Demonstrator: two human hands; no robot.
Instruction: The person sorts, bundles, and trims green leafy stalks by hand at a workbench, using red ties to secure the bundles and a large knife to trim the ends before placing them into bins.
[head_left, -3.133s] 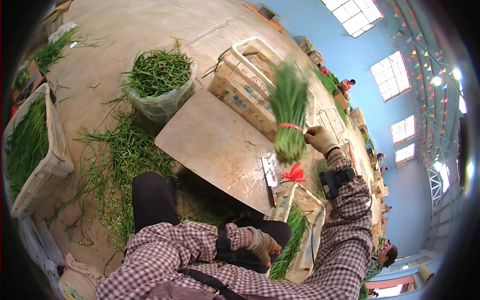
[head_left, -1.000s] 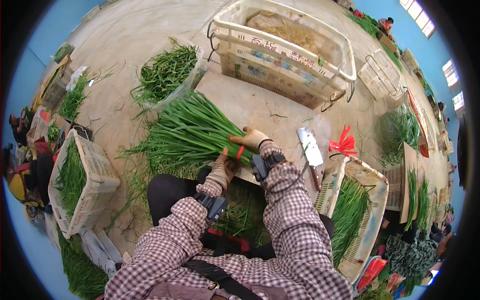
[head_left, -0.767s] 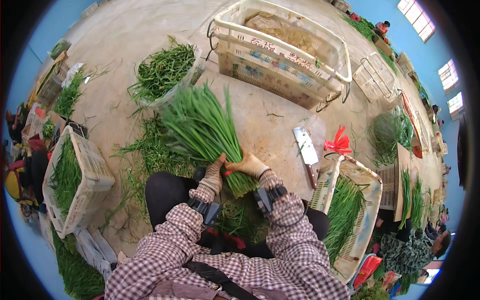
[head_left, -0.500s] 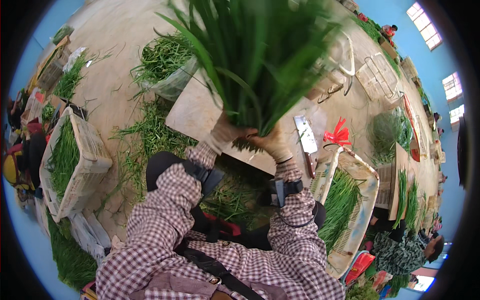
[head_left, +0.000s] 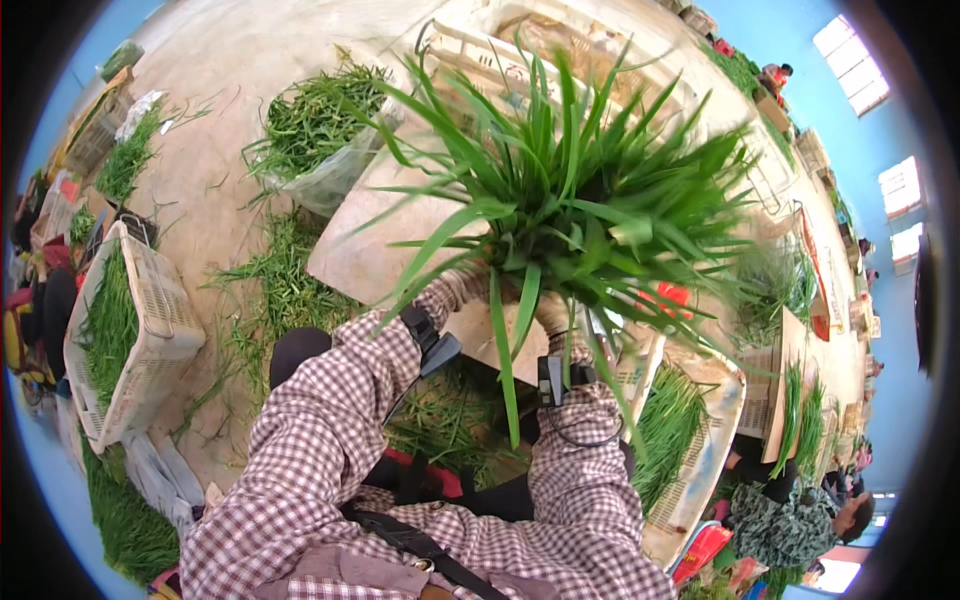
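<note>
A large bunch of green chives (head_left: 560,190) stands in front of me above the board (head_left: 385,230), its leaf tips fanned outward and drooping on all sides. My left hand (head_left: 468,281) and my right hand (head_left: 551,312) are closed around its lower part, their fingers largely covered by hanging leaves. The bottom of the bunch cannot be seen. To the right, leaves mostly hide a cleaver (head_left: 604,340) lying on the board. Part of a red tie (head_left: 666,294) shows through the leaf tips.
A crate of chives (head_left: 672,425) stands by my right knee, another crate (head_left: 165,320) at the left. Leaf scraps (head_left: 295,265) litter the floor beside a full plastic bag (head_left: 320,185). Beyond the board is a pale crate (head_left: 480,55). A person (head_left: 785,525) sits at the far right.
The bunch has come down and tipped, its leaves now spreading wide over the board, my hands and the cleaver. Both hands have stayed around its base.
</note>
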